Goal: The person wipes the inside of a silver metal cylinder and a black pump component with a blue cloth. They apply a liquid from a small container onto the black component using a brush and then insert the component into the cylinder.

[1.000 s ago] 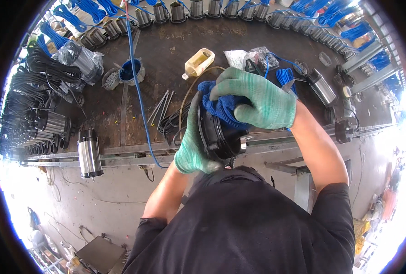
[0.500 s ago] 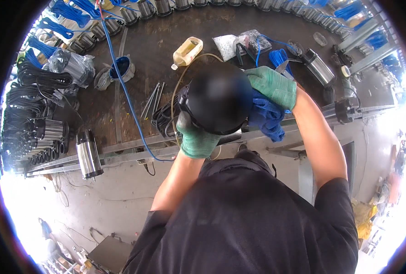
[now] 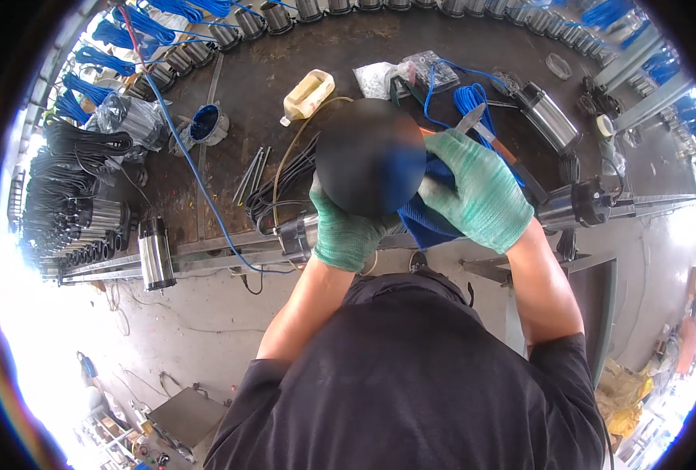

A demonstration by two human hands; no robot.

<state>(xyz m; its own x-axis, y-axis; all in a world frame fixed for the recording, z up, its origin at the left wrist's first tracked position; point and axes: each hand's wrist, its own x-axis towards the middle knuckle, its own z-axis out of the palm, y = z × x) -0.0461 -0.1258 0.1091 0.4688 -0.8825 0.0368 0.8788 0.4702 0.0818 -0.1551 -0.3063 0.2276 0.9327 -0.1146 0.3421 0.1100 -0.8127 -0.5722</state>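
My left hand (image 3: pixel 349 232), in a green knit glove, lies over a steel motor cylinder (image 3: pixel 295 238) at the bench's near edge. A dark blurred disc (image 3: pixel 370 157) covers its fingertips and whatever lies between my hands. My right hand (image 3: pixel 477 188), in a matching glove, is closed on a blue cloth (image 3: pixel 426 223), with the thumb pressed into it. That cloth hangs beside the left hand, over the bench edge. Just beyond the right hand lies a tool with a pointed metal blade (image 3: pixel 471 117) and a brown and black handle.
On the dark bench (image 3: pixel 285 59) are a yellowish bottle (image 3: pixel 309 95), a tub of dark blue stuff (image 3: pixel 209 124), metal rods (image 3: pixel 252 174) and a blue cable coil (image 3: pixel 473 102). Steel motors stand at the left edge (image 3: pixel 156 254) and right (image 3: pixel 548 116). Black cable bundles (image 3: pixel 74 157) crowd the left.
My right hand and the blue cloth have come down and inward, closer to my left hand. The left hand has shifted slightly, and more of the steel cylinder and bladed tool shows.
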